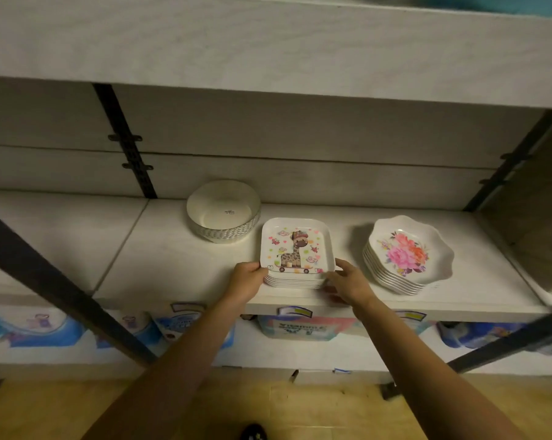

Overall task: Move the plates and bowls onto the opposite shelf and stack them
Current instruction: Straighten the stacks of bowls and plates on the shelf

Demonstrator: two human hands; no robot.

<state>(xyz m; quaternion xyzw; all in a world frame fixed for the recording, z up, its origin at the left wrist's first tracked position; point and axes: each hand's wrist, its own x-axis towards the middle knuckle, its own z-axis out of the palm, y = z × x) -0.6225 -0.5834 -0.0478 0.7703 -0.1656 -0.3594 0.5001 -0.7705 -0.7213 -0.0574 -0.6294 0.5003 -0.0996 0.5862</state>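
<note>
A stack of several square white plates [296, 249] with a giraffe picture on top stands near the front edge of the pale shelf [160, 249]. My left hand [247, 281] grips the stack's front left corner. My right hand [347, 281] grips its front right corner. To the right stands a stack of several scalloped plates with a pink flower print [408, 255]. Behind and to the left sits a round white bowl [223, 211] with a patterned outer wall.
A shelf board [268, 49] hangs low overhead. Dark metal uprights [125, 141] and a diagonal brace [45, 281] frame the bay. Packaged goods [300, 328] fill the level below. Wooden floor [300, 408] lies underneath.
</note>
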